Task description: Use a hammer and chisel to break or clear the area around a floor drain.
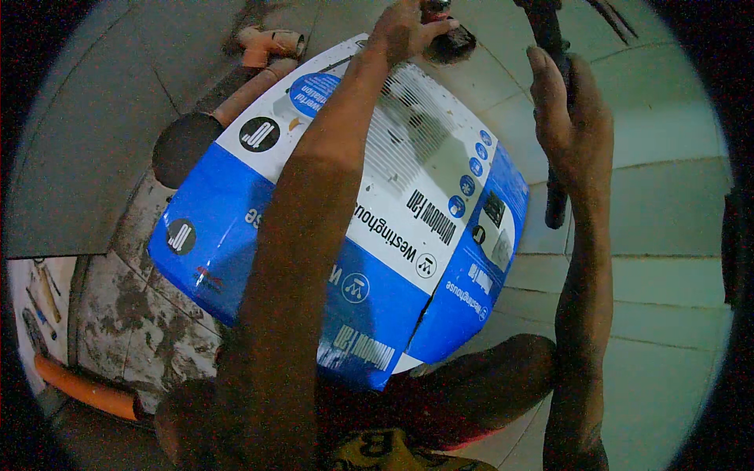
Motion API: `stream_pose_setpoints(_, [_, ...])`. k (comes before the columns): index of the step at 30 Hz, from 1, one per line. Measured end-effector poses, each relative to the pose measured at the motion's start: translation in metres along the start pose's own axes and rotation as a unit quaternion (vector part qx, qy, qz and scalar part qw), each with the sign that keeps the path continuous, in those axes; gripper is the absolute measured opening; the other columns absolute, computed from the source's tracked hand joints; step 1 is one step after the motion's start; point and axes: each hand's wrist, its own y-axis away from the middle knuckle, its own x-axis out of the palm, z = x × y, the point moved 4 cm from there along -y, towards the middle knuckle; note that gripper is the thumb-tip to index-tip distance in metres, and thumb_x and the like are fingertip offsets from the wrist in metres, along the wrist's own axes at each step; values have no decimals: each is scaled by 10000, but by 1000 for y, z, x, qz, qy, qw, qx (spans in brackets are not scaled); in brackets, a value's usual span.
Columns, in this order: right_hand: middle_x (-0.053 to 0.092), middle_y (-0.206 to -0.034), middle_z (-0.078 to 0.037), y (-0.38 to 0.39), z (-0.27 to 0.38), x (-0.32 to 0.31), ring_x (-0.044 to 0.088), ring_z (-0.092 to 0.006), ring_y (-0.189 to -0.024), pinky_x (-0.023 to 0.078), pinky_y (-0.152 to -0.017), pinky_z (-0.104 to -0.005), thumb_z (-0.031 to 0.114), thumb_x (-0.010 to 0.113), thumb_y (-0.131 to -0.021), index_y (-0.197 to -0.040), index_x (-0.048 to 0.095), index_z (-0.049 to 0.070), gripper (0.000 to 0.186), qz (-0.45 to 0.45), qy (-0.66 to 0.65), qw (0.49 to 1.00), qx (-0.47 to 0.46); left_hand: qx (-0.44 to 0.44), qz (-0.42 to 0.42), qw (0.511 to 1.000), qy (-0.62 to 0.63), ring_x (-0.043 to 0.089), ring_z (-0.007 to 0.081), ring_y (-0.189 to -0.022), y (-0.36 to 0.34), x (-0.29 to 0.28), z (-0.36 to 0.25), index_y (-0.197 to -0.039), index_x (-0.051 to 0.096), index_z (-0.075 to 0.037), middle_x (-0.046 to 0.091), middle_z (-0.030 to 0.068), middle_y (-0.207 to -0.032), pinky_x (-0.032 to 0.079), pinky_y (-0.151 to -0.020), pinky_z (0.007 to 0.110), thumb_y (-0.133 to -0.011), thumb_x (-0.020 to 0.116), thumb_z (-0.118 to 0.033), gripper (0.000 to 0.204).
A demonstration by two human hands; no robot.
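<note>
A flattened blue and white cardboard box (393, 228) lies beneath my forearms, bent along a crease at its right part. My left hand (400, 31) reaches past its top edge, closed on a small dark object with a shiny top (437, 9), above a dark patch on the floor. My right hand (573, 125), at the right of the box, grips a long black tool (556, 204) that runs upward out of the upper edge of the view; its head is not clear.
An orange tee fitting (267, 47) and pipe (251, 90) lie behind the box, by a dark round opening (184, 149). An orange pipe (86, 385) is at lower left, near small tools (43, 298). The tiled floor (652, 212) is stained at left. My bent leg (503, 377) is below.
</note>
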Motion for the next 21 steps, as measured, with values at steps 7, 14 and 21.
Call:
stream_pose_setpoints(7, [578, -704, -108, -26, 2, -13, 565, -202, -612, 458, -591, -336, 327, 512, -947, -1107, 606, 65, 321, -68, -155, 984, 54, -4, 6, 994, 107, 585, 234, -884, 1, -2, -7, -1051, 576, 7, 625, 140, -946, 466, -812, 365, -841, 672, -252, 347])
stream_pose_setpoints(14, [617, -805, -200, -35, -58, 24, 603, -385, -726, 471, -681, -447, 357, 480, -952, -1093, 591, 64, 343, 22, 166, 985, -28, -5, 92, 992, 83, 605, 257, -832, 6, 18, -19, -1037, 563, 13, 637, 136, -922, 483, -782, 356, -845, 659, -262, 349])
stream_pose_setpoints(21, [497, -662, -52, -30, 37, -34, 508, -162, -603, 421, -536, -333, 369, 446, -970, -973, 546, 14, 369, -28, -59, 996, -61, 159, -38, 981, -109, 615, 205, -782, -12, 15, 19, -994, 565, 5, 639, 118, -880, 497, -743, 334, -840, 666, -257, 320])
